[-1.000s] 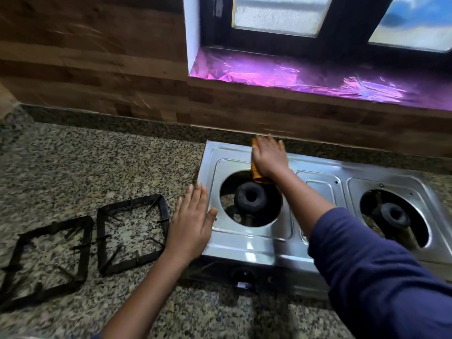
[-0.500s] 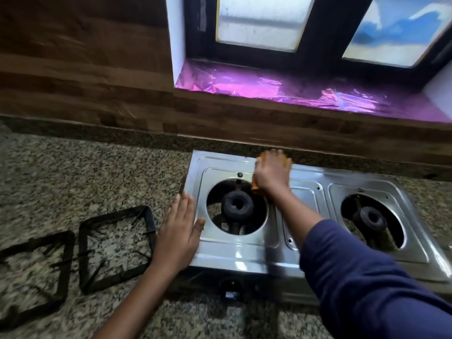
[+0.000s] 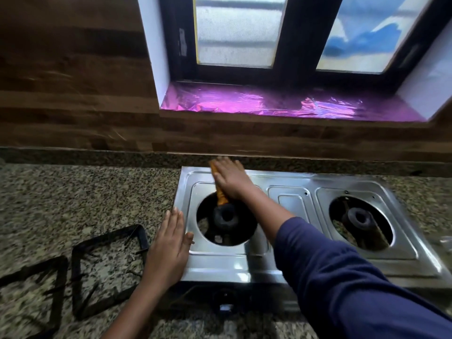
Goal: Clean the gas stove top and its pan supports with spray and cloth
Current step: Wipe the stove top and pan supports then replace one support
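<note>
right hand (image 3: 232, 178): fingers lay straight, pressing cloth (image 3: 220, 195) flat | cloth: under those fingers, long axis trailing palmward to burner (image 3: 226, 216) | left hand (image 3: 168, 250): flat, empty, bracing stove top (image 3: 220, 265) edge | judged: unwiped steel rightward of fingers

Surface (image 3: 85, 192): speckled grey-brown granite, with a matching low upstand along the back. Wall (image 3: 73, 94): dark wood-grain panelling. Window (image 3: 293, 33): recessed, dark frame, frosted panes (image 3: 234, 33) admitting daylight, one showing a blue patch; white reveals; sill (image 3: 269, 104) covered in shiny purple foil.
</note>
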Available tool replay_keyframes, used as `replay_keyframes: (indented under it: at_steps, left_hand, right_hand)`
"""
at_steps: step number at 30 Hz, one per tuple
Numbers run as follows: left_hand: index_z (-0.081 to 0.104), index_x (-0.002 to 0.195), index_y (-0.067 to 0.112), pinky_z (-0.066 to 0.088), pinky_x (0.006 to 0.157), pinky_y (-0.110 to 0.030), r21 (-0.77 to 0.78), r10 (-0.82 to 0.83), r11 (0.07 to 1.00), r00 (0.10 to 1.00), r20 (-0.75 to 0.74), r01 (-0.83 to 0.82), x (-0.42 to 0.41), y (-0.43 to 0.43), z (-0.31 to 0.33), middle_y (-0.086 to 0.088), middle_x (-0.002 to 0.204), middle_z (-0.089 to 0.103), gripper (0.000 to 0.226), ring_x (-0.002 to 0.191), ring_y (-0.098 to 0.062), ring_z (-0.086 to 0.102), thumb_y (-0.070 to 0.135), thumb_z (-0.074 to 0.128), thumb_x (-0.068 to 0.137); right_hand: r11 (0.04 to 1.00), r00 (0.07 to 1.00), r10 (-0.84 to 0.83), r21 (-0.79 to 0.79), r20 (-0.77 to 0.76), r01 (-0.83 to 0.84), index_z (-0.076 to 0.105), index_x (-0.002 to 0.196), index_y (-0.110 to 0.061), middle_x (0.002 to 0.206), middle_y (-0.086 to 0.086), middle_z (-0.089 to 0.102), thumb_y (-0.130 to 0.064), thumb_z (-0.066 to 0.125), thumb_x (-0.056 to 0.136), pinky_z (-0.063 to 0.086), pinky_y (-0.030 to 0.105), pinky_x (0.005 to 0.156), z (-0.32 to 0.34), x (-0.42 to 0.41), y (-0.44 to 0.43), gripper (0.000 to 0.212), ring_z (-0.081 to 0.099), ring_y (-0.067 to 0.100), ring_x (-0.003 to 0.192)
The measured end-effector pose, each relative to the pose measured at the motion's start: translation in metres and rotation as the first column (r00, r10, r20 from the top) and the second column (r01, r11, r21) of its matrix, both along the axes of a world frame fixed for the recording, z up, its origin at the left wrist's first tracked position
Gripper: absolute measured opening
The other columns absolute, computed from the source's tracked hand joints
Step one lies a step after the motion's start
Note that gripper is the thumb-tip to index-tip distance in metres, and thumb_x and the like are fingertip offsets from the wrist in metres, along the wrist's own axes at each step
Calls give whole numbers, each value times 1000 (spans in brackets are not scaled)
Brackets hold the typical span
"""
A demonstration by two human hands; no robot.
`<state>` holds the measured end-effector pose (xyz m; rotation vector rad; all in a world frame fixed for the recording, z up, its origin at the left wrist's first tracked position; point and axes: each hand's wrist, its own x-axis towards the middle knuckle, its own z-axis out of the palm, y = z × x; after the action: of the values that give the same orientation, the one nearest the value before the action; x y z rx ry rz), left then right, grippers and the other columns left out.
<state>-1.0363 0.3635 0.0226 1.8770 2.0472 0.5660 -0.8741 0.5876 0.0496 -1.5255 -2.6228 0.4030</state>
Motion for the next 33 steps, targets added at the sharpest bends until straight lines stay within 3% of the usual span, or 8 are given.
replay_keyframes:
  at_steps: [3, 6, 10, 13, 16, 19, 27, 33]
  left_hand:
    - [11, 155, 17, 7, 120, -31, -4, 3, 1000, 1000, 6, -3, 1, -2, 1, 8, 161, -3, 86, 146, -5, -15, 67, -2, 86]
    - [13, 155, 15, 7, 120, -32, 2, 7, 1000, 1000, 2, -7, 0, -1, 0, 5, 162, 0, 89, 147, -7, -12, 68, -3, 86]
    - [17, 154, 14, 7, 119, -31, 8, 18, 1000, 1000, 10, -18, 0, -1, 0, 2, 162, 4, 90, 146, -8, -9, 67, -3, 85]
    - [18, 154, 14, 8, 121, -35, 24, 24, 999, 999, 29, -24, 0, -1, 0, 0, 163, 7, 88, 148, -10, -6, 67, -1, 86]
    - [15, 155, 16, 9, 121, -37, 6, 23, 1000, 998, 57, -23, 1, -3, 0, 4, 162, 2, 80, 147, -8, -9, 64, 7, 91]
    - [14, 155, 15, 8, 121, -36, -2, 17, 1000, 999, 51, -17, 1, -3, 1, 3, 163, 1, 79, 147, -8, -10, 61, 8, 91]
    - [12, 155, 16, 8, 121, -37, -22, 3, 1000, 999, 51, -2, 0, -1, 2, 4, 163, -2, 71, 148, -9, -10, 56, 14, 97]
    - [14, 155, 16, 7, 120, -34, -36, 8, 999, 998, 65, -5, -1, -3, 2, 4, 163, 0, 71, 149, -9, -8, 56, 14, 96]
  right_hand:
    - [961, 963, -268, 73, 22, 266, 23, 154, -22, 163, 3, 14, -42, 28, 103, 1, 45, 119, -8, 69, -1, 56, 7, 19, 151]
    - [935, 934, -353, 61, 54, 350, 16, 156, -23, 164, 3, 8, -44, 25, 103, 0, 45, 119, -7, 125, -20, 58, 3, 20, 151]
    - [989, 989, -140, -41, 42, 141, 9, 155, -30, 164, -4, 1, -65, 7, 85, 2, 43, 122, -1, 154, -79, 78, -3, 14, 151]
    - [995, 996, 70, -78, 49, -66, 1, 152, -41, 161, -13, -6, -69, 7, 89, -1, 38, 122, -1, 164, -140, 69, -11, 6, 149]
    - [976, 977, 206, -87, 47, -201, 4, 152, -44, 161, -18, -3, -61, 11, 96, -8, 27, 119, 5, 168, -192, 59, -11, -1, 147]
    - [973, 977, 213, -97, 29, -209, 9, 153, -42, 160, -22, -1, -54, 16, 99, -8, 23, 118, 8, 166, -211, 56, -10, -5, 146]
    - [995, 995, -99, 8, 14, 99, 21, 154, -22, 163, 2, 15, -45, 21, 99, 9, 40, 118, -2, 113, -94, 60, 9, 18, 151]
    - [942, 942, -334, 22, 11, 334, 15, 156, -19, 164, 2, 10, -47, 27, 101, 4, 43, 121, -18, 88, -75, 63, 5, 18, 151]
